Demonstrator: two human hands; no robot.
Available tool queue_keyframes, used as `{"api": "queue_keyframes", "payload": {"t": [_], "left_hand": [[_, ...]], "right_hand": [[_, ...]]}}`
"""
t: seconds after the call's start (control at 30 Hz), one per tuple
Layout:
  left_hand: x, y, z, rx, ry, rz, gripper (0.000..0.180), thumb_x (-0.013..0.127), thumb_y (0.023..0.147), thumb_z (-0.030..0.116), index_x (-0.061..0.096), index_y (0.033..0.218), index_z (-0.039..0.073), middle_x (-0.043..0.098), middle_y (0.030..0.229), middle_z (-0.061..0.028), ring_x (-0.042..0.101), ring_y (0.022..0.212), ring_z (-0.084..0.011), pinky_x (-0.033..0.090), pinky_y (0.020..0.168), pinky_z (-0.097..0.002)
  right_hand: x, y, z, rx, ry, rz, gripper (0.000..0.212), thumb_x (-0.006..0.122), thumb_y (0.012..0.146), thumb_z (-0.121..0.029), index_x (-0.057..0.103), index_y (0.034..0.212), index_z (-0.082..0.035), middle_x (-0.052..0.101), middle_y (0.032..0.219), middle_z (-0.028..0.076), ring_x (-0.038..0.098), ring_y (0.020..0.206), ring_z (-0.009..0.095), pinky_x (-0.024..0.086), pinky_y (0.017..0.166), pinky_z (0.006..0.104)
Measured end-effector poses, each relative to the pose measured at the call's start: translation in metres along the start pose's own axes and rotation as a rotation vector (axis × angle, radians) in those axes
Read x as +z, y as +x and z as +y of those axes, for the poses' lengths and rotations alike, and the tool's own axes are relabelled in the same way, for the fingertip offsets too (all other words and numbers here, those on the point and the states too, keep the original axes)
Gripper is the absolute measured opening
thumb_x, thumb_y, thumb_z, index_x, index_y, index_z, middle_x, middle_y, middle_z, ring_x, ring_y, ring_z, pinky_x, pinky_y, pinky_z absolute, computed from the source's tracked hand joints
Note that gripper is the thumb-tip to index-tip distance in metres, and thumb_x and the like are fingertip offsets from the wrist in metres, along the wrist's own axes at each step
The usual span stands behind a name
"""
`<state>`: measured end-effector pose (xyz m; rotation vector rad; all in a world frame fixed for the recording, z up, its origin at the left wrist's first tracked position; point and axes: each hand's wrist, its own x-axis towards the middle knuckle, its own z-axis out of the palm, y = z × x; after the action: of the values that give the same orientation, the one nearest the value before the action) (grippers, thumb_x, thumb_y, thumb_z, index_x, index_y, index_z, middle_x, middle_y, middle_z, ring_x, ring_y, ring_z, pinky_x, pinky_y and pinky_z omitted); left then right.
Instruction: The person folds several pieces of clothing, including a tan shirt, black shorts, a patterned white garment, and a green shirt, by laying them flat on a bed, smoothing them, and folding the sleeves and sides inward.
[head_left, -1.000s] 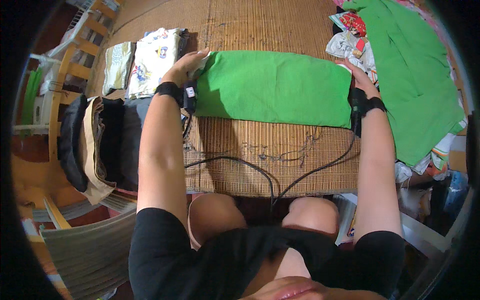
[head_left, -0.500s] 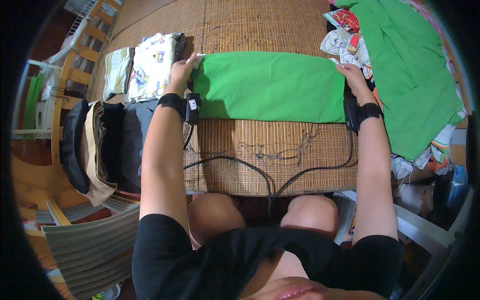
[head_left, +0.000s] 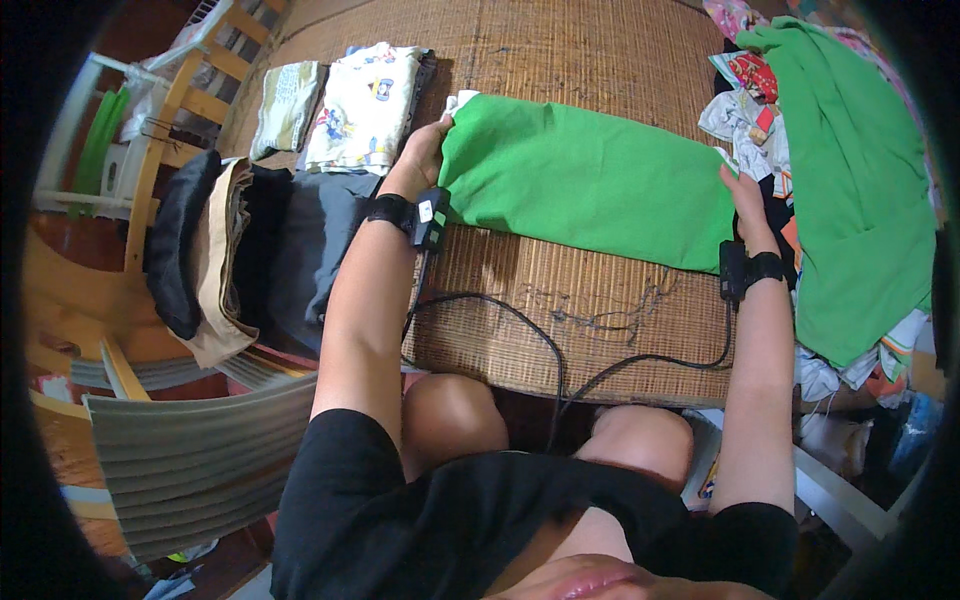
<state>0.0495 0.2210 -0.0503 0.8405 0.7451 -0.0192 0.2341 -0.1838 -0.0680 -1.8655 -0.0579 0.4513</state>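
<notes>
A folded green cloth stretches in a long flat band between my two hands, over the woven mat. Bits of white show at its two far corners. My left hand is closed around the left end, its fingers partly hidden by the cloth. At the other end, my right hand grips the edge, thumb on top. The band slants, its right end lying nearer to me than its left.
Folded clothes stand at left: a white printed one, a striped one, a dark grey one and a beige one. A large green cloth covers a heap at right. Black cables cross the mat's near part.
The view has turned, so the piles appear further right. Between my hands the green cloth has gone from nearly level to slanting down at the right. Both hands keep their hold.
</notes>
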Motion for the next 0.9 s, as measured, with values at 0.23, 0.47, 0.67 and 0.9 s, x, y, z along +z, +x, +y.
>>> {"api": "queue_keyframes", "payload": {"t": [0.23,0.47,0.67,0.9], "left_hand": [[0.001,0.014,0.005,0.511,1.077,0.52,0.048,0.051,0.073,0.042,0.056,0.06,-0.005,0.055,0.056,-0.0171,0.057,0.055,-0.0272,0.045,0.057,-0.0331],[0.014,0.016,0.014,0.529,1.371,0.384,0.034,0.055,0.073,0.029,0.056,0.075,-0.004,0.056,0.063,-0.0165,0.058,0.061,-0.0241,0.045,0.055,-0.0354],[-0.027,0.037,0.013,-0.097,0.222,-0.04,0.018,0.047,0.077,0.015,0.055,0.08,-0.002,0.057,0.074,-0.0094,0.055,0.06,-0.0188,0.045,0.055,-0.0321],[0.016,0.023,0.016,1.067,1.398,0.621,0.015,0.051,0.065,0.005,0.057,0.078,0.002,0.057,0.075,-0.0159,0.054,0.069,-0.0312,0.043,0.062,-0.0377]], "right_hand": [[-0.006,0.019,0.019,0.027,0.113,-0.011,0.03,0.053,0.077,-0.025,0.053,0.093,0.0,0.055,0.082,0.005,0.051,0.072,0.013,0.039,0.063,0.0261],[-0.005,0.016,0.013,0.087,0.122,-0.012,0.031,0.052,0.077,-0.026,0.053,0.091,0.001,0.055,0.08,0.005,0.052,0.068,0.013,0.04,0.061,0.0258],[-0.007,0.023,0.022,0.086,0.185,-0.032,0.029,0.051,0.077,-0.027,0.054,0.09,0.0,0.055,0.077,0.004,0.052,0.068,0.013,0.04,0.06,0.0263],[-0.016,0.017,0.012,-0.096,-0.183,0.062,0.032,0.047,0.079,-0.027,0.05,0.094,0.001,0.057,0.076,0.009,0.054,0.07,0.018,0.041,0.064,0.0297]]}}
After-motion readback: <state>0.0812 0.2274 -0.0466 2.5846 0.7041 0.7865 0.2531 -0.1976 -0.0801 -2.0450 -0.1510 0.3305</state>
